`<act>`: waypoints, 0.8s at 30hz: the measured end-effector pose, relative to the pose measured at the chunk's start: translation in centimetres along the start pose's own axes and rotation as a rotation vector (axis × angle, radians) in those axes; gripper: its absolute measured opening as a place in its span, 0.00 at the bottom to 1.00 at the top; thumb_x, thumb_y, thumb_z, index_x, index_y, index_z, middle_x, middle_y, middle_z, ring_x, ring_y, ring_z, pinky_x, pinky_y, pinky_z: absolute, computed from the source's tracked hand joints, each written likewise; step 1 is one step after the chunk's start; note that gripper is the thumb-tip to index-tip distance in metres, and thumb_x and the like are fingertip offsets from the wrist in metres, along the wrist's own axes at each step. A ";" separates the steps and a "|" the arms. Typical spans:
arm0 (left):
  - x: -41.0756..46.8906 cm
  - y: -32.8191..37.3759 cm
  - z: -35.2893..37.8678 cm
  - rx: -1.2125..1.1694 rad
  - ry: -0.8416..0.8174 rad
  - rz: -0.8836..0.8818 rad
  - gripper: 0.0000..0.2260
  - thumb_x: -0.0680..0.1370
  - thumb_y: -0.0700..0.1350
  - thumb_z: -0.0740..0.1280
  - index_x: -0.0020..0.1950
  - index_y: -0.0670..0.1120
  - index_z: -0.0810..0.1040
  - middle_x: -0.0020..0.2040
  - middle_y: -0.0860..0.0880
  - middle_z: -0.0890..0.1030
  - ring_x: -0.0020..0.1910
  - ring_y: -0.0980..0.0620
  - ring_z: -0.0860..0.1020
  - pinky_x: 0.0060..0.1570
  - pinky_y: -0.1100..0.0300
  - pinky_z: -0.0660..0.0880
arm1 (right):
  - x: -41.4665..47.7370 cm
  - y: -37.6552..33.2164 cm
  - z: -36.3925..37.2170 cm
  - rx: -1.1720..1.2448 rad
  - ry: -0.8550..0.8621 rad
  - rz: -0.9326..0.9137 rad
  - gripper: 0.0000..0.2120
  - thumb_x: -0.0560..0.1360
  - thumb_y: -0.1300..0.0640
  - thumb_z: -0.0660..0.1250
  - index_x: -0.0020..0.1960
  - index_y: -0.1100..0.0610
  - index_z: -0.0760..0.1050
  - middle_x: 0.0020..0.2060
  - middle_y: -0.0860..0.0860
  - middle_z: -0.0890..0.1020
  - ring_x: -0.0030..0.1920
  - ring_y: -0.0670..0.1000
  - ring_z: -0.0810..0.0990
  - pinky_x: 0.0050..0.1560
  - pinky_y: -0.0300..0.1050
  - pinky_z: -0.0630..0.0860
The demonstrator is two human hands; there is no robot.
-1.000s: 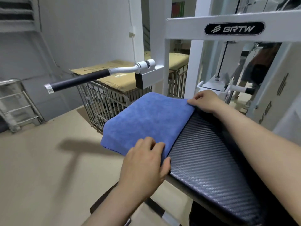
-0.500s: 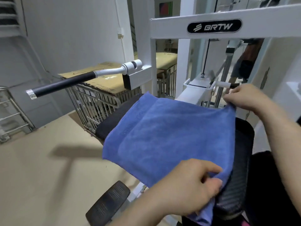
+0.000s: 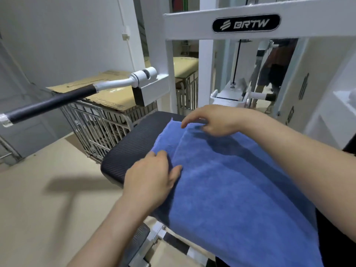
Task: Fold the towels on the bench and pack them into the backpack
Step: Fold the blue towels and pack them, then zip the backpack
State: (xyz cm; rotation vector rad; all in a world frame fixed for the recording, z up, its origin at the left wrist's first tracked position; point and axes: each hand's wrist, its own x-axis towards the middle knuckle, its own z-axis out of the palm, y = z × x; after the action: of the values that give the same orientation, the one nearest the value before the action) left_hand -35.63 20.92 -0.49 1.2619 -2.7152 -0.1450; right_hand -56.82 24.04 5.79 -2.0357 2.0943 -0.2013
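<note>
The blue towel (image 3: 240, 189) lies spread over the black ribbed bench pad (image 3: 131, 151), doubled in two layers; the upper layer's edge runs from under the right hand (image 3: 213, 120) down to the fingertips of the left hand (image 3: 152, 180), and a narrow strip of the lower layer shows just outside that edge.

The left hand lies flat on the towel's left side, fingers straight and close together, thumb resting on the upper layer; it presses the cloth and grips nothing. The right hand is at the towel's far corner, fingers loose and spread, index stretched towards the left; it touches or hangs just above the cloth there, and it holds nothing that I can make out. The right forearm crosses over the towel's right part and throws a shadow on it.

Left of the left hand the bare end of the pad shows, with beige floor (image 3: 38, 209) below it. Beyond the right hand stands a white machine frame (image 3: 192, 26) with a black BRTW badge (image 3: 246, 23); left of both hands and higher, a black-gripped handle bar (image 3: 50, 105) juts from that frame; behind it a metal cage (image 3: 96, 124) carries flattened cardboard (image 3: 107, 89). A person (image 3: 275, 68) stands well behind the frame.
</note>
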 end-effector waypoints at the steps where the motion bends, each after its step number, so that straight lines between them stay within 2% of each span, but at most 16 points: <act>1: 0.1 -0.1 0.2 -0.046 0.013 0.004 0.17 0.76 0.64 0.58 0.50 0.52 0.72 0.48 0.52 0.77 0.50 0.44 0.78 0.44 0.52 0.74 | 1.3 -0.4 0.1 -0.016 -0.065 -0.020 0.25 0.72 0.67 0.58 0.61 0.45 0.77 0.62 0.44 0.77 0.62 0.47 0.74 0.66 0.45 0.69; 2: 0.3 -0.1 0.3 -0.100 0.038 0.004 0.16 0.75 0.64 0.60 0.47 0.52 0.73 0.45 0.53 0.79 0.49 0.45 0.78 0.43 0.54 0.73 | 2.5 -0.6 0.2 -0.035 -0.125 -0.034 0.24 0.71 0.67 0.59 0.58 0.44 0.78 0.58 0.45 0.79 0.59 0.48 0.76 0.64 0.47 0.71; 4: 0.7 0.0 0.2 -0.162 0.057 -0.003 0.14 0.73 0.62 0.63 0.42 0.51 0.74 0.41 0.53 0.80 0.47 0.47 0.78 0.41 0.55 0.72 | 4.3 -0.5 0.1 -0.067 -0.197 -0.011 0.20 0.68 0.67 0.60 0.49 0.45 0.79 0.46 0.46 0.79 0.49 0.51 0.79 0.54 0.47 0.76; 5: 0.7 0.0 0.1 -0.180 0.062 0.002 0.14 0.72 0.61 0.63 0.40 0.50 0.75 0.39 0.53 0.80 0.45 0.48 0.78 0.41 0.56 0.72 | 5.0 -0.3 0.0 -0.088 -0.210 0.010 0.16 0.68 0.66 0.61 0.45 0.46 0.78 0.40 0.45 0.78 0.43 0.51 0.78 0.46 0.45 0.76; 7: 0.7 -0.2 -0.2 -0.281 0.069 0.025 0.12 0.72 0.58 0.64 0.39 0.50 0.74 0.36 0.54 0.79 0.41 0.52 0.77 0.40 0.57 0.71 | 6.0 0.1 -0.4 -0.132 -0.223 0.048 0.10 0.68 0.64 0.63 0.37 0.48 0.76 0.30 0.43 0.74 0.34 0.47 0.73 0.34 0.38 0.70; 9: 0.3 -0.5 -0.6 -0.522 0.018 0.044 0.09 0.73 0.55 0.67 0.38 0.51 0.73 0.31 0.57 0.78 0.33 0.57 0.74 0.34 0.61 0.68 | 6.7 0.8 -0.8 -0.105 -0.263 0.105 0.08 0.68 0.63 0.65 0.34 0.51 0.75 0.25 0.42 0.74 0.31 0.46 0.71 0.33 0.37 0.68; 11: -0.1 -1.0 -0.9 -0.886 -0.117 0.036 0.06 0.74 0.49 0.70 0.43 0.52 0.73 0.28 0.56 0.76 0.26 0.57 0.69 0.29 0.63 0.65 | 7.0 1.3 -1.4 -0.071 -0.313 0.151 0.07 0.69 0.63 0.66 0.35 0.52 0.76 0.26 0.43 0.74 0.31 0.47 0.70 0.34 0.39 0.68; 12: -0.3 -1.2 -0.9 -1.039 -0.188 0.028 0.07 0.74 0.46 0.71 0.46 0.54 0.74 0.29 0.54 0.76 0.27 0.55 0.68 0.29 0.63 0.66 | 7.1 1.5 -1.6 -0.058 -0.331 0.159 0.06 0.69 0.63 0.67 0.38 0.53 0.78 0.28 0.44 0.74 0.31 0.47 0.70 0.34 0.38 0.67; 14: -0.6 -1.8 -0.6 -1.149 -0.275 0.083 0.14 0.73 0.44 0.72 0.53 0.59 0.73 0.36 0.46 0.78 0.34 0.51 0.72 0.36 0.56 0.74 | 7.2 1.7 -2.0 -0.028 -0.338 0.149 0.07 0.70 0.64 0.69 0.45 0.55 0.79 0.33 0.47 0.76 0.34 0.48 0.72 0.36 0.40 0.68; 15: -0.7 -1.9 -0.2 -1.134 -0.300 0.123 0.17 0.72 0.45 0.71 0.57 0.60 0.73 0.43 0.46 0.80 0.38 0.50 0.75 0.45 0.49 0.77 | 7.3 1.8 -2.2 0.000 -0.336 0.144 0.08 0.70 0.64 0.70 0.47 0.55 0.80 0.34 0.48 0.76 0.35 0.49 0.73 0.38 0.40 0.69; 16: -0.8 -2.0 0.0 -1.096 -0.309 0.156 0.20 0.71 0.45 0.71 0.60 0.61 0.73 0.50 0.51 0.82 0.46 0.54 0.78 0.55 0.47 0.76 | 7.4 2.1 -2.3 0.037 -0.338 0.147 0.09 0.70 0.63 0.71 0.48 0.54 0.80 0.34 0.48 0.77 0.36 0.49 0.74 0.40 0.40 0.70; 18: -0.9 -2.2 0.5 -1.013 -0.300 0.193 0.24 0.72 0.45 0.71 0.66 0.59 0.72 0.61 0.63 0.77 0.61 0.68 0.73 0.67 0.56 0.69 | 7.5 2.6 -2.6 0.113 -0.364 0.164 0.08 0.70 0.60 0.74 0.48 0.52 0.82 0.33 0.44 0.80 0.38 0.48 0.77 0.47 0.41 0.71; 19: -0.9 -2.2 0.5 -0.981 -0.300 0.200 0.26 0.72 0.46 0.71 0.68 0.59 0.70 0.65 0.66 0.74 0.64 0.70 0.69 0.69 0.60 0.66 | 7.5 2.9 -2.7 0.149 -0.383 0.167 0.08 0.70 0.58 0.75 0.49 0.51 0.82 0.32 0.43 0.81 0.40 0.47 0.77 0.50 0.44 0.71; 22: -1.0 -2.0 0.4 -0.940 -0.298 0.216 0.33 0.72 0.46 0.72 0.73 0.59 0.64 0.69 0.67 0.68 0.66 0.73 0.65 0.67 0.72 0.62 | 7.3 3.2 -2.7 0.291 -0.382 0.145 0.08 0.72 0.60 0.74 0.50 0.53 0.82 0.35 0.47 0.82 0.41 0.47 0.77 0.52 0.47 0.68; 24: -1.3 -2.0 0.2 -0.957 -0.288 0.244 0.35 0.71 0.46 0.72 0.75 0.60 0.61 0.70 0.68 0.65 0.67 0.74 0.63 0.67 0.73 0.60 | 7.2 3.3 -2.7 0.419 -0.330 0.118 0.10 0.72 0.65 0.72 0.52 0.57 0.81 0.37 0.51 0.81 0.41 0.49 0.76 0.50 0.48 0.66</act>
State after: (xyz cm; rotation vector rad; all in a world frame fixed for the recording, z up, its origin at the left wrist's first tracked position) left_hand -33.31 20.59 -1.06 0.6385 -2.3839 -1.4625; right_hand -60.87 16.85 7.18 -1.5769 1.7828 -0.2421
